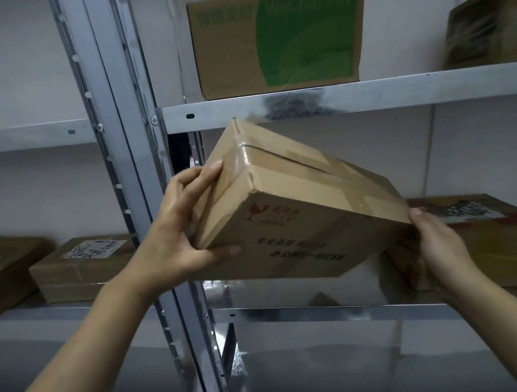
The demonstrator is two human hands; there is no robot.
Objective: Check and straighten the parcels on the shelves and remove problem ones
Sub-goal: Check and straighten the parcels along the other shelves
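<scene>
Head view, nearest first: the left hand (180, 229) has its grip clenched round the left end of a brown cardboard box (298, 211), thumb on the printed near face and fingers on the end panel. The right hand (438, 244) grasps the opposite lower corner, thumb on top, its other fingers hidden behind the box. The box hangs tilted in the air, lifted clear of the middle shelf (350, 308) and in front of the bay to the right of the metal post (133, 174). Its top seam is taped, and the print on the near face seems to read upside down. That suggests this parcel is being checked or turned, not yet set straight or taken away. Behind and below the right hand, a flat labelled parcel (483, 241) lies on the same shelf. Across the post to the left sit another flat parcel with a white label (82, 269) and a further one (2, 269) at the frame edge. Farther up, the top shelf (336, 98) carries a box with green print (277, 38) and a blurred box (490, 23) that stands askew. By this showing the job is in its middle: one parcel in hand, several others left to look over.
</scene>
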